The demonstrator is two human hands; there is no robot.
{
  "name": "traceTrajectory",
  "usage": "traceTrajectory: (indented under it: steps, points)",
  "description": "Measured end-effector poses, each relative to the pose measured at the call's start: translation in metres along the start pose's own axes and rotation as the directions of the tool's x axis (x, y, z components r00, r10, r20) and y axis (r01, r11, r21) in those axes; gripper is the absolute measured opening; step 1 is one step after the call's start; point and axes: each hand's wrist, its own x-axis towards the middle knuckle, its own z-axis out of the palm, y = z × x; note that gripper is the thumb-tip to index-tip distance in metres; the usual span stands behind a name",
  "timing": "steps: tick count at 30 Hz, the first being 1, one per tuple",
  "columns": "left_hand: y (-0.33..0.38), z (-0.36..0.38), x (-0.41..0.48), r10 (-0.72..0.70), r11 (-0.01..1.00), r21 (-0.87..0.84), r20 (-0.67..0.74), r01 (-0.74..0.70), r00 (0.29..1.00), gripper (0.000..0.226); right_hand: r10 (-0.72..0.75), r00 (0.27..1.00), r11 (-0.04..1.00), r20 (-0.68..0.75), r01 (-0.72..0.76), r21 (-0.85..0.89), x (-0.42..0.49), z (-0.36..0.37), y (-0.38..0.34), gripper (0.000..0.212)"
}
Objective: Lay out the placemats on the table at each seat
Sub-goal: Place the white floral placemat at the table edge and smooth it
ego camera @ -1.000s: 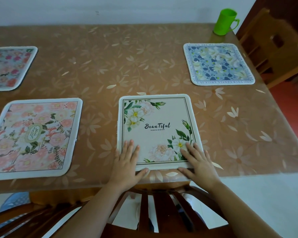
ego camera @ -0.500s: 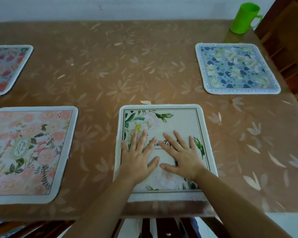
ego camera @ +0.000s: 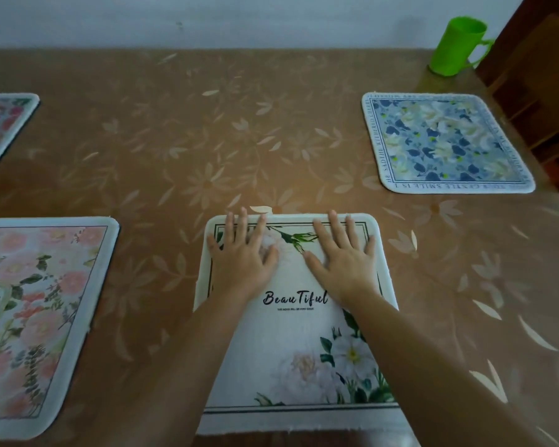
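Note:
A white placemat (ego camera: 296, 346) printed with "Beautiful" and white flowers lies flat at the table's near edge in front of me. My left hand (ego camera: 242, 253) rests palm down on its far left part, fingers spread. My right hand (ego camera: 341, 258) lies palm down on its far right part, fingers spread too. Neither hand grips anything. A pink floral placemat (ego camera: 33, 317) lies to the left, a blue floral placemat (ego camera: 446, 143) at the far right, and another pink one (ego camera: 0, 130) at the far left edge, partly cut off.
The brown table (ego camera: 207, 150) has a glossy flower-patterned cover and meets a white wall at the back. A green plastic mug (ego camera: 455, 46) stands at the far right corner. A wooden chair (ego camera: 539, 91) stands at the right side.
Both hands slid from the placemat's near edge up to its far edge, flat on it. The view moved closer over the table.

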Motion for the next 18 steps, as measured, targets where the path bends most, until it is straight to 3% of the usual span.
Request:
traceTrajectory:
  steps: [18]
  points:
    - [-0.014,-0.003,-0.123,0.197,0.979,0.025,0.135,-0.202,0.971,0.060,0.056,0.998,0.997,0.012,-0.056,0.053,-0.140,0.005,0.008,0.061]
